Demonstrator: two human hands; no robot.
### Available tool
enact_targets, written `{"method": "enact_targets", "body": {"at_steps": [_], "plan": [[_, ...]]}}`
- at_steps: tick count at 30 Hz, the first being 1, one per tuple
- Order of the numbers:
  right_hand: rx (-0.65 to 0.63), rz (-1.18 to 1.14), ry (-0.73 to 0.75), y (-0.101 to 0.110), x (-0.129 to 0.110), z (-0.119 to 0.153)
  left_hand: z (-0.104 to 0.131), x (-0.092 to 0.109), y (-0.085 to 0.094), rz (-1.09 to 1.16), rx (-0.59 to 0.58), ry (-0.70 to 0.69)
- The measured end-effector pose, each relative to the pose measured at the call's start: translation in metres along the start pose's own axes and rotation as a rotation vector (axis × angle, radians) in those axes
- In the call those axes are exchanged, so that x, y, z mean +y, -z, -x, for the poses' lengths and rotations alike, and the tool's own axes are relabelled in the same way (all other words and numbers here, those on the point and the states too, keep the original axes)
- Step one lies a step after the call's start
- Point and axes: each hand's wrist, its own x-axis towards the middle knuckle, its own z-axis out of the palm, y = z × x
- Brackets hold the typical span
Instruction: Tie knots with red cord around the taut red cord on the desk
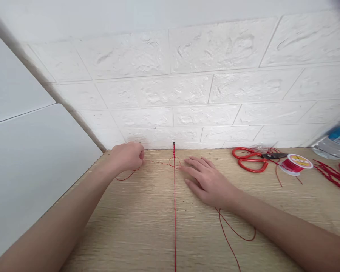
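Observation:
A taut red cord [175, 219] runs straight from a small dark fixing at the wall's foot toward me, with a short knotted stretch [174, 151] at its far end. Around it a thinner red thread [158, 162] makes a loose loop just below the knots. To the left, my left hand [130, 155] is closed on that thread, which trails in a curl beneath the fist. My right hand [202, 179] lies on the table right of the cord, palm down with fingers spread, its fingertips by the loop. More thread comes out under its wrist.
Red-handled scissors [252, 158] lie at the right, beside a spool of red thread [296, 164]. Several braided red cords [333, 175] and a clear plastic bottle [336, 139] are farther right. A white brick-patterned wall [187, 88] bounds the wooden table; a white panel [36, 162] stands left.

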Motion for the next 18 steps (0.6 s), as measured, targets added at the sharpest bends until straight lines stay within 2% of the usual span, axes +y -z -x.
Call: {"method": "enact_targets", "body": {"at_steps": [2, 4, 8, 13, 18], "plan": [[0.039, -0.033, -0.043, -0.002, 0.002, -0.001, 0.002, 0.006, 0.001, 0.073, 0.019, -0.071], [0.073, -0.064, -0.122, -0.004, 0.005, -0.003, 0.005, 0.017, -0.002, 0.213, 0.020, -0.202], [0.110, -0.093, -0.244, -0.011, 0.014, -0.004, 0.006, 0.039, -0.017, 0.413, -0.037, -0.347], [0.122, -0.135, -0.248, -0.018, 0.021, -0.003, 0.002, 0.046, -0.034, 0.487, -0.048, -0.386], [0.168, -0.207, -0.285, -0.014, 0.022, -0.004, 0.004, 0.040, -0.033, 0.420, -0.006, -0.340]]}}
